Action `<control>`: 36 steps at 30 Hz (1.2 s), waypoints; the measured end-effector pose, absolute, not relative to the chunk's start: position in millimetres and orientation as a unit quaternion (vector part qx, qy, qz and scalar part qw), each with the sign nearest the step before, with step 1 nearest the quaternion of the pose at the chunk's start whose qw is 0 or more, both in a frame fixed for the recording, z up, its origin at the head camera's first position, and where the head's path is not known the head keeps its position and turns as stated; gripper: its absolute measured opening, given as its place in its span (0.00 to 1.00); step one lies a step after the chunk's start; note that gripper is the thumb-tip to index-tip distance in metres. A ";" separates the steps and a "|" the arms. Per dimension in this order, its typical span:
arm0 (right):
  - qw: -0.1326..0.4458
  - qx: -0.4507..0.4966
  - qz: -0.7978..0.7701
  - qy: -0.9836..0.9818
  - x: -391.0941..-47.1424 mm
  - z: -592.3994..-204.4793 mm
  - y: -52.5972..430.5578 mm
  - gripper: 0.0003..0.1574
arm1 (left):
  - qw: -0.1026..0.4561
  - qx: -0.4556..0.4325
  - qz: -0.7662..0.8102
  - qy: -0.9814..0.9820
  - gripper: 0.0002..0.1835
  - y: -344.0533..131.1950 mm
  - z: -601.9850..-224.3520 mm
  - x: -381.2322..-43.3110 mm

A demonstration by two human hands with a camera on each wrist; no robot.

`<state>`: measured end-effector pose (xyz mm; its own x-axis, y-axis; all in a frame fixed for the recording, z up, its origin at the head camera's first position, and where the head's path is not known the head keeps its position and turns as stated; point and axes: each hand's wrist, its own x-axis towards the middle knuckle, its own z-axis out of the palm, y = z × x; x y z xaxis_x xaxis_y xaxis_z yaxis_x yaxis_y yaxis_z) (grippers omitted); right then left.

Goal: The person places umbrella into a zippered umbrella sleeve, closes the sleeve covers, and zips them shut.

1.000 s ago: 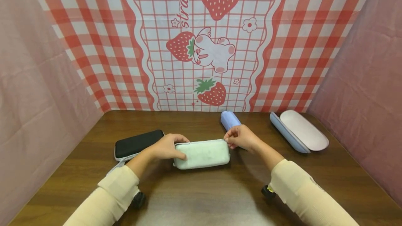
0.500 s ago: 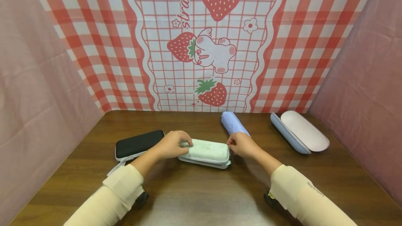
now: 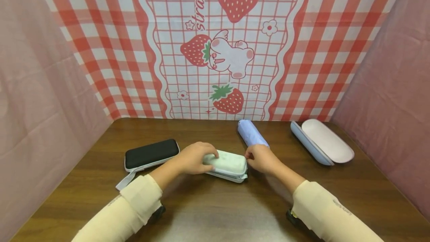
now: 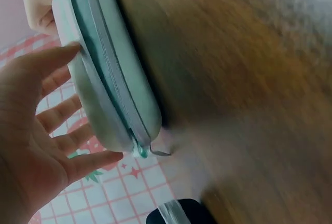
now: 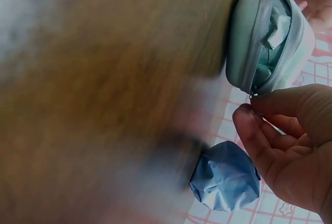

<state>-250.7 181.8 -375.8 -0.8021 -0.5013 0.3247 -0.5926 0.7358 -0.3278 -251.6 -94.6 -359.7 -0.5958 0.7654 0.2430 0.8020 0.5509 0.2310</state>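
Note:
A pale green zippered case (image 3: 231, 163) sits at the middle of the wooden table, its zip partly undone along the front and right end. My left hand (image 3: 198, 158) holds its left part, thumb on the front of the lid and fingers over the top and back. In the left wrist view, the thumb of that left hand (image 4: 31, 125) presses the lid edge. At the right end, my right hand (image 5: 290, 141) pinches the small zipper pull (image 5: 252, 97) between thumb and index finger. Through the gap in the case (image 5: 244, 53), a pale tag and green lining show.
A black zippered case (image 3: 151, 154) with a grey strap (image 3: 125, 181) lies to the left. Behind my right hand lies a blue, rolled bundle like a folded umbrella (image 3: 250, 133). At the back right, a blue hard case (image 3: 327, 141) lies opened, pale inside. A strawberry-patterned cloth (image 3: 215, 96) hangs behind.
The green case has gone from tipped, top facing me, to lower with its front zip side showing. My left hand has shifted right along it; my right hand has come slightly lower.

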 end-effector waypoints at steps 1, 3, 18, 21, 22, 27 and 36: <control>0.111 0.295 0.210 -0.925 -249.8 -375.8 182.0 0.09 | 0.059 -0.445 -0.149 -0.881 0.16 -93.6 -359.6 -251.4; 0.117 0.296 0.208 -0.925 -248.1 -375.7 182.8 0.09 | 0.058 -0.437 -0.128 -0.888 0.16 -92.4 -358.9 -251.3; 0.034 0.271 0.283 -0.920 -236.1 -375.4 194.9 0.09 | 0.023 -0.373 -0.053 -0.926 0.18 -81.6 -352.9 -249.6; -0.011 0.257 0.327 -0.909 -233.6 -375.7 195.2 0.08 | 0.021 -0.362 -0.041 -0.931 0.19 -79.8 -352.8 -248.3; -0.023 0.256 0.339 -0.905 -232.7 -375.4 195.3 0.07 | 0.020 -0.359 -0.036 -0.932 0.19 -79.0 -352.8 -247.9; -0.072 0.247 0.391 -0.884 -228.7 -373.6 195.6 0.06 | 0.020 -0.348 -0.021 -0.937 0.18 -74.9 -351.7 -244.6; -0.099 0.244 0.418 -0.870 -227.6 -374.9 196.7 0.03 | 0.014 -0.332 -0.012 -0.943 0.17 -68.9 -349.5 -239.1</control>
